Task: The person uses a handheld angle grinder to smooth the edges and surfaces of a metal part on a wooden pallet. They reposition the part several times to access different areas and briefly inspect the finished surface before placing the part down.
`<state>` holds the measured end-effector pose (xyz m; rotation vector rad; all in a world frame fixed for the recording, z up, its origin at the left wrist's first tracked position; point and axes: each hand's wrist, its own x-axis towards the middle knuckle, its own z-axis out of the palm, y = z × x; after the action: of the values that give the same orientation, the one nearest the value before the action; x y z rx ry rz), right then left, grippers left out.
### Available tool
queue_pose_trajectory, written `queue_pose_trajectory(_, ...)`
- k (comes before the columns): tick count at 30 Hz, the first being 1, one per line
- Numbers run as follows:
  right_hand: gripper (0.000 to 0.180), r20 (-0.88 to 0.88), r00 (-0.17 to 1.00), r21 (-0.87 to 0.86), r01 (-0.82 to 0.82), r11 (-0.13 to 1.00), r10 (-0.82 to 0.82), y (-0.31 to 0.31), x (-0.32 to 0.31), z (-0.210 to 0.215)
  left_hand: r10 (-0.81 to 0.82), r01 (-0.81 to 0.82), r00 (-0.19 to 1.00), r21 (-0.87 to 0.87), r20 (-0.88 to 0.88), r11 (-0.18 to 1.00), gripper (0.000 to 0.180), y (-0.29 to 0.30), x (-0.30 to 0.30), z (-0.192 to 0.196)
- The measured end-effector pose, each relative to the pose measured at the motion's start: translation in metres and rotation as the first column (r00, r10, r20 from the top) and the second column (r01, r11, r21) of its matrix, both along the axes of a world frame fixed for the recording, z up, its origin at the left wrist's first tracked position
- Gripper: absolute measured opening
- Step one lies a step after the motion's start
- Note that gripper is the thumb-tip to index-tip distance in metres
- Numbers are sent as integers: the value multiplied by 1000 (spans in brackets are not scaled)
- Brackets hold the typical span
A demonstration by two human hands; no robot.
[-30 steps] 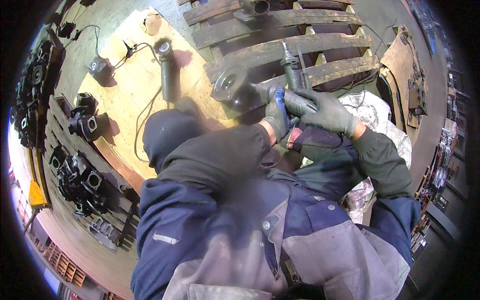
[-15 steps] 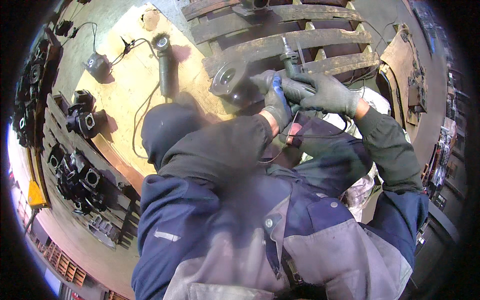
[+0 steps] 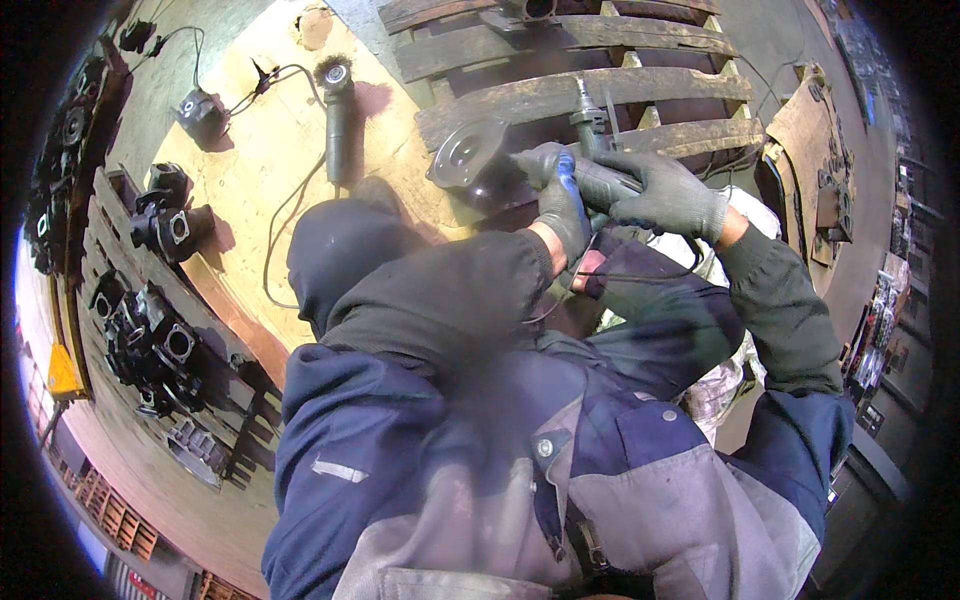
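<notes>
- The angle grinder [image 3: 560,172] sits over the wooden pallet [image 3: 560,95], its round guard and disc [image 3: 462,155] just past the fingertips — held two-handed, probably for steadiness.
- The left hand [image 3: 562,205], gloved, has its fingers curled around the grinder's body near the head.
- The right hand [image 3: 665,195] wraps the rear grip — its cable trails below the wrist.
- Well left of both hands, a second grinder [image 3: 335,115] lies on the plywood sheet [image 3: 250,180].

Workshop, wooden pallet [image 3: 600,95], power tools, metal castings [image 3: 165,225] (stacked left)
</notes>
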<state>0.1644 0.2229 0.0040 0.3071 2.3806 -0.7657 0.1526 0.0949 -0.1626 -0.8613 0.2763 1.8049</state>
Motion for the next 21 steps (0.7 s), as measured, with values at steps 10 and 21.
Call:
queue_pose_trajectory(10, 79, 77, 993, -93, 95, 991, -88, 2, 4, -2, -61, 59, 997, -49, -38, 997, 77, 6, 8, -12)
queue_pose_trajectory(21, 85, 142, 978, -116, 172, 978, -155, 1, 4, 1, -15, 16, 1000, -68, 16, 998, 69, 6, 8, -11)
